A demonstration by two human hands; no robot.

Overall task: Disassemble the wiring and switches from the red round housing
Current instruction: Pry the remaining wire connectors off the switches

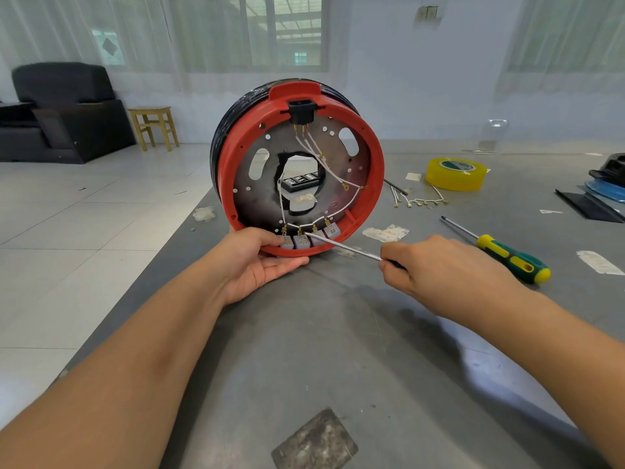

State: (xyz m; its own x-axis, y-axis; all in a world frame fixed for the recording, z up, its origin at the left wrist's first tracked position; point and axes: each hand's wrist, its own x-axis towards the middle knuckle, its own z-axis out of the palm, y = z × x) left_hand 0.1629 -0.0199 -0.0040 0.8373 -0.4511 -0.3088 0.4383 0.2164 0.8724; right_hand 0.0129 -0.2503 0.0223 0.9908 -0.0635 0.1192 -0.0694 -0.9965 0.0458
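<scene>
The tool's handle was hidden inside the right hand [436, 265]. At three o'clock, black and blue items [607, 184] were cut by the edge, unidentifiable.

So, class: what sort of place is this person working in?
Probably an informal workshop in a converted living room: a grey worktable with a spare screwdriver and tape roll, plus a black armchair on tiled floor.

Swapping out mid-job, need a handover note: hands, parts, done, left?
Left hand holds the red housing upright on the table by its bottom rim.
Right hand grips a thin screwdriver, tip at the grey switches.
Done: some loose wires lie by the tape roll.
Left: four switches, white wires and the black socket.
</scene>
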